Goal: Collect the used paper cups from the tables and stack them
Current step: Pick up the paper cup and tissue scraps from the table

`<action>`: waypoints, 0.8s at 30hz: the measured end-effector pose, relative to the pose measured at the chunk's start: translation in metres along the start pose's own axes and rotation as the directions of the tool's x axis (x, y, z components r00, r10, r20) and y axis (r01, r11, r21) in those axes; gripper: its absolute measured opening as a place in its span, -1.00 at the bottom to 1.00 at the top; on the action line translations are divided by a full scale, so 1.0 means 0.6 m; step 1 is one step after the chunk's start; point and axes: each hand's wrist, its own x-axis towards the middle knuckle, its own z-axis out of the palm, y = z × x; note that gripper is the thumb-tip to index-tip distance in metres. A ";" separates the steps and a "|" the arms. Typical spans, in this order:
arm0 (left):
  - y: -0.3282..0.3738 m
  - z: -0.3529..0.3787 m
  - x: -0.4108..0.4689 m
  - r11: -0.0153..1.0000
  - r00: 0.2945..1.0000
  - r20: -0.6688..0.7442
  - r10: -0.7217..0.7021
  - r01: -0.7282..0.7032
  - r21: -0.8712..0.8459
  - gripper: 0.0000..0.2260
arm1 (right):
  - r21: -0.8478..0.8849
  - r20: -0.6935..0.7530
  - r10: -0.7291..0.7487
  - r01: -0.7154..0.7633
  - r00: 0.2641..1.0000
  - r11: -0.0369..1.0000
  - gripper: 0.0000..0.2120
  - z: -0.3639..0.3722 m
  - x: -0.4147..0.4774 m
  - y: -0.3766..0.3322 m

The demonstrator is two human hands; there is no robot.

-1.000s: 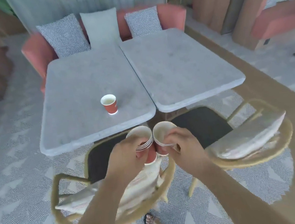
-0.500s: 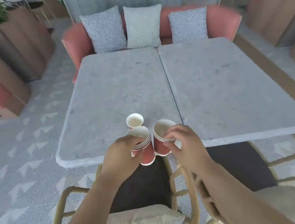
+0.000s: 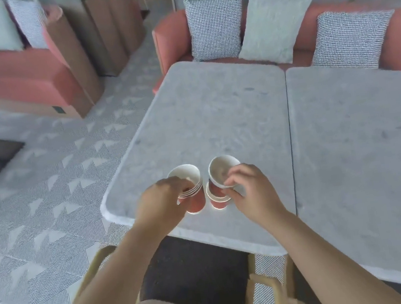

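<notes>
Left hand (image 3: 160,204) curled round a nested stack of cups (image 3: 192,194), fingers just under the rims, stack upright, probably to stop dregs spilling. Right hand (image 3: 251,191) pinched the rim of a tilted cup (image 3: 222,170). Directly beneath that grip a lone cup (image 3: 218,202) stood on the table (image 3: 214,113), seemingly lined up for nesting. Whether the two were already seated together, I could not tell.

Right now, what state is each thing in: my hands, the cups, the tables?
Left hand: grips nested stack of red paper cups, upright.
Right hand: pinches tilted red paper cup by its rim.
Tilted red paper cup: looks empty, base entering single red paper cup below.
Single red paper cup: upright on grey stone table.
Grey stone table: butted against a second one.
</notes>
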 end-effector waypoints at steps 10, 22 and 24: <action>-0.058 0.099 0.065 0.987 0.986 0.154 -0.067 0.043 0.154 -0.83 | -0.096 0.265 -0.018 0.045 0.964 0.994 -0.90 0.094 0.031 0.084; -0.061 0.134 0.085 0.992 0.994 0.106 0.033 -0.045 0.117 -0.81 | -0.001 0.150 -0.101 0.103 0.983 0.995 -0.88 0.090 0.054 0.099; -0.057 0.130 0.099 0.995 0.996 0.079 0.029 -0.037 0.091 -0.80 | -0.013 0.086 -0.088 0.090 0.992 0.996 -0.90 0.079 0.068 0.112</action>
